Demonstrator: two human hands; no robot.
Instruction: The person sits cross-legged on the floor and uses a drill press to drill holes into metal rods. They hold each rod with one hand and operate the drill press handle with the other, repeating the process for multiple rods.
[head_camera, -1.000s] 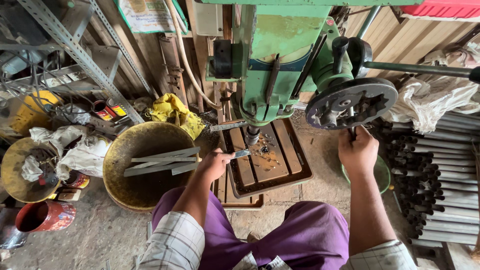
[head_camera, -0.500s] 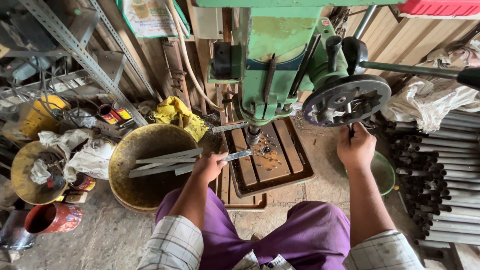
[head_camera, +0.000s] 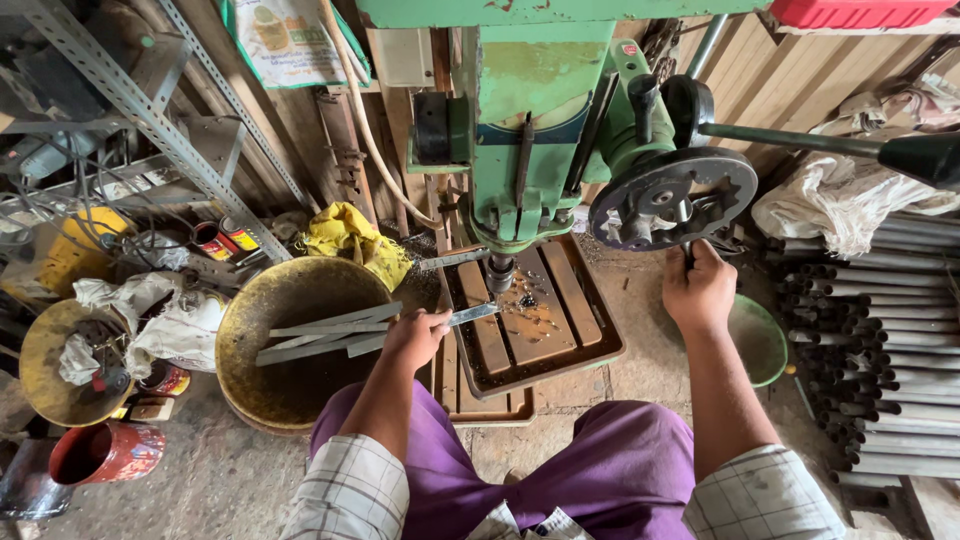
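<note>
- Directly below the green drill press (head_camera: 540, 110), a flat metal strip (head_camera: 472, 315) lies across the machine's slotted work plate (head_camera: 535, 315), one end near the chuck (head_camera: 500, 272).
- Left hand (head_camera: 415, 338) is clenched around the near end of that strip, just left of the drill press plate.
- Right hand (head_camera: 698, 290) is closed around a handle under the black spoked wheel (head_camera: 670, 197) on the drill press's right side.
- Left of the drill press sits a round yellow pan (head_camera: 290, 345), with several more flat strips (head_camera: 325, 332) lying across it.
- Further left of the drill press are a red bucket (head_camera: 105, 452) and crumpled rags (head_camera: 165, 320).
- Right of the drill press lies a stack of dark metal pipes (head_camera: 880, 360), with a green bowl (head_camera: 760, 340) between them and the plate.
</note>
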